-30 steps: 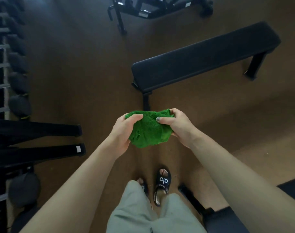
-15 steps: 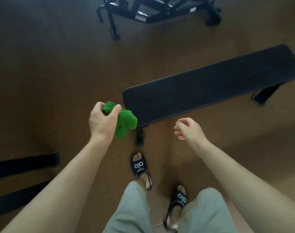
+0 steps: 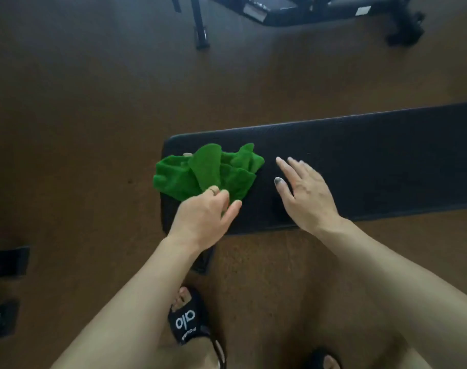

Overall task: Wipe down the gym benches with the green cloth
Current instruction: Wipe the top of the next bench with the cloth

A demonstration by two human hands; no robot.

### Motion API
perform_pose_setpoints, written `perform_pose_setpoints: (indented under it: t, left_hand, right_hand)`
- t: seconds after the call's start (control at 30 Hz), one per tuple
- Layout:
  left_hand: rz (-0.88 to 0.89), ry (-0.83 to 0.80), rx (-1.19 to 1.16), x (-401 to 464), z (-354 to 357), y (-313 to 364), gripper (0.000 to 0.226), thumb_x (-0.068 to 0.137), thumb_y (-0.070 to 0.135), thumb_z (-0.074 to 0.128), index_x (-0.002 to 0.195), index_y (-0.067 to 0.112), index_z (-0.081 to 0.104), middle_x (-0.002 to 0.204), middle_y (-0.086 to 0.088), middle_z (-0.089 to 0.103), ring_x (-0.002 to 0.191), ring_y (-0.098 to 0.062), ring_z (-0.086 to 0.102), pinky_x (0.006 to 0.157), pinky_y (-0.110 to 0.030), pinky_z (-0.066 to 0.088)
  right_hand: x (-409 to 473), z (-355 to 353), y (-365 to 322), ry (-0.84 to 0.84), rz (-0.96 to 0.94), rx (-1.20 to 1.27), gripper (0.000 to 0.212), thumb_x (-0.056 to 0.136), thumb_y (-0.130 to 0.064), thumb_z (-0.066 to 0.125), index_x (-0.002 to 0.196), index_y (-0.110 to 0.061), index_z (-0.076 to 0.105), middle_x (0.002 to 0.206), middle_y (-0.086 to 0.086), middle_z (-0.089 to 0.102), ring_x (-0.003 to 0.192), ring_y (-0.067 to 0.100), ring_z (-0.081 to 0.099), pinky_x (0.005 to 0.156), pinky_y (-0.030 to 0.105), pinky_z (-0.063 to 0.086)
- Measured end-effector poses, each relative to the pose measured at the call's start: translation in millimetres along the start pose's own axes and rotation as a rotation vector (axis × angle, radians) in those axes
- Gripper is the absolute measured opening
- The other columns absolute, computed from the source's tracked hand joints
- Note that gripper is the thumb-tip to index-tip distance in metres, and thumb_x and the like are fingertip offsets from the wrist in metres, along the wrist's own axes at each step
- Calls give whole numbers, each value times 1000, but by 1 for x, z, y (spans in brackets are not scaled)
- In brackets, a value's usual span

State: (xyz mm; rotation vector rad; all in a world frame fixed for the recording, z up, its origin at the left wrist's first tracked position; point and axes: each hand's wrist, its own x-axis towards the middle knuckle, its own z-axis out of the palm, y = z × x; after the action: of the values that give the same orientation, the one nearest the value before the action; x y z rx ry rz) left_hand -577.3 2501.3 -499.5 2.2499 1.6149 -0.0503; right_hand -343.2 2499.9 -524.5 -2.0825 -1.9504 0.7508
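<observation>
View: I look down from the head camera at a black padded gym bench (image 3: 360, 169) standing on a brown floor (image 3: 80, 115); its pad runs from the middle of the picture out past the right edge.

Green cloth: the green cloth (image 3: 208, 170) lies crumpled on the left end of the tabletop, its left edge hanging slightly past the end of the pad.

Left hand: my left hand (image 3: 203, 219) reaches onto the near side of the cloth. Its fingers are under or in the folds, and I cannot tell whether the grip is clamped on the fabric or only pressing on it. The thumb sticks out to the right, free of the cloth.

Right hand: my right hand (image 3: 304, 193) is just to the right of the cloth, apart from it, over the bare pad. The grip is apart, fingers straight and spread, holding nothing. I cannot tell whether the palm touches the pad.

Containers: I see none in this view; the pad carries only the cloth.

Below: my feet wear black sandals (image 3: 187, 323), one with white lettering, on the floor near the bench.

Far side: a second bench frame (image 3: 307, 12) stands at the top of the picture, well apart.

Left edge: two dark equipment feet (image 3: 6, 262) show on the floor.
</observation>
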Motion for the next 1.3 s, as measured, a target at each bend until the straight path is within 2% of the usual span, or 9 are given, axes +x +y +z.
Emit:
perform_pose_setpoints:
  t: [0.1, 0.2, 0.3, 0.4, 0.5, 0.7, 1.03, 1.17, 1.3]
  left_hand:
    - [0, 336, 221, 27, 29, -3, 33, 99, 42, 53, 116, 15, 61, 106, -8, 62, 95, -32, 60, 81, -45, 49]
    - [-66, 303, 239, 57, 38, 6, 53, 101, 46, 46, 146, 18, 45, 140, -14, 49, 132, -34, 42, 110, -47, 36]
    - [-156, 184, 185, 74, 62, 14, 64, 106, 51, 27, 164, 25, 13, 169, -10, 12, 156, -28, 5, 127, -43, 8]
    - [-197, 164, 114, 62, 71, 17, 64, 107, 48, 22, 165, 25, 8, 173, -3, 0, 158, -21, -6, 129, -38, -1]
    - [-131, 115, 109, 28, 73, 25, 62, 108, 46, 21, 165, 28, 5, 173, 0, -3, 158, -17, -8, 128, -36, -3]
    - [13, 63, 175, -2, 80, 24, 61, 102, 55, 7, 162, 41, -1, 171, 11, -10, 155, -7, -19, 124, -28, -12]
    - [-381, 59, 88, 122, 37, -12, 58, 108, 49, 15, 163, 38, 2, 173, 5, -7, 158, -20, -12, 128, -42, -6]
    - [-307, 82, 85, 61, 58, 8, 64, 104, 56, 22, 163, 40, 4, 173, 6, -7, 158, -18, -13, 127, -46, -7]
    - [-242, 78, 61, -2, 80, 28, 65, 98, 63, 15, 160, 50, -2, 171, 14, -13, 155, -13, -21, 126, -43, -12]
  right_hand:
    - [21, 36, 26, 124, -73, -121, 60, 106, -52, 19, 163, -33, 26, 170, 2, 25, 158, 22, 15, 129, 43, 9]
    - [25, 57, 37, 280, -121, -151, 59, 108, -51, 14, 163, -33, 26, 170, 1, 25, 159, 19, 14, 130, 42, 7]
    - [29, 60, 43, 319, -141, -90, 60, 108, -50, 12, 163, -31, 27, 170, 1, 25, 159, 16, 14, 130, 39, 6]
    - [31, 57, 48, 264, -171, -122, 59, 109, -48, 16, 163, -28, 26, 171, 3, 22, 159, 18, 11, 130, 39, 3]
    - [27, 52, 50, 203, -196, -188, 65, 106, -50, 10, 164, -25, 25, 173, 5, 17, 160, 20, 6, 130, 41, 1]
    - [25, 53, 51, 268, -223, -153, 67, 106, -51, 7, 161, -22, 33, 171, 6, 22, 160, 21, 11, 130, 42, 5]
    - [28, 56, 53, 327, -229, -172, 60, 109, -45, 16, 159, -21, 39, 168, 7, 30, 158, 22, 18, 129, 43, 13]
    - [28, 54, 55, 316, -230, -187, 60, 108, -45, 16, 159, -22, 37, 169, 7, 28, 159, 21, 16, 130, 43, 11]
    - [27, 55, 52, 319, -217, -200, 61, 108, -47, 18, 159, -21, 38, 168, 8, 29, 158, 23, 18, 130, 43, 11]
